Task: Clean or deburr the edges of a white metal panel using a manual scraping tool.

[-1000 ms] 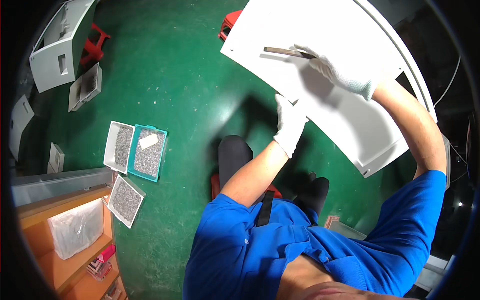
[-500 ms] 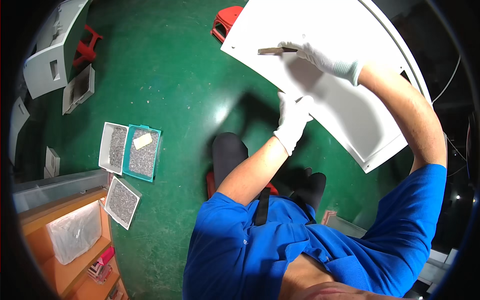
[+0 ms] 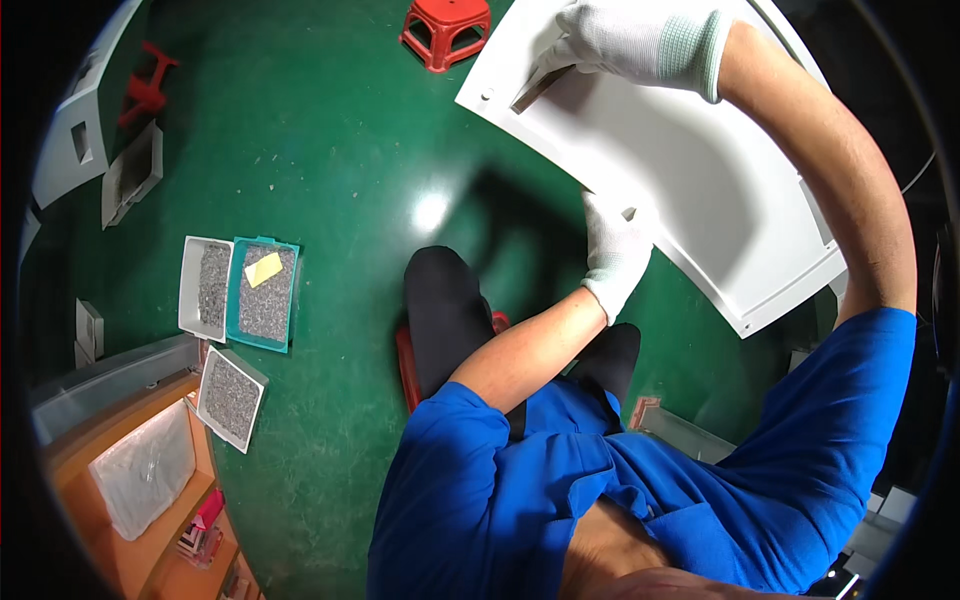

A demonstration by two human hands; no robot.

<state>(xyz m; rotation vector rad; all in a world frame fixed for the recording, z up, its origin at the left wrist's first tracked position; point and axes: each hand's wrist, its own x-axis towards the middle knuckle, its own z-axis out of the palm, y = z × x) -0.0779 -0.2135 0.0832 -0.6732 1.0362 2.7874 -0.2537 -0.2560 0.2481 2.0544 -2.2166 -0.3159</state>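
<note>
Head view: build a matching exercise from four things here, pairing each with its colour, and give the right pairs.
Things:
1. stool
2. curved panel
3. tray holding the yellow slip
4. shirt sleeve

Colours:
A. white
B. blue
C. red
D. teal

Pairs: 1-C, 2-A, 3-D, 4-B. The left hand holds the curved panel's lower edge; the right hand presses a thin tool on its upper end.

White panel looks smooth matt plastic, both hands in white knit cloth gloves, thin tool dull metal, floor glossy green paint with a lamp glare, stool shiny red plastic, trays hold grainy grey metal bits, shirt blue cloth.
</note>
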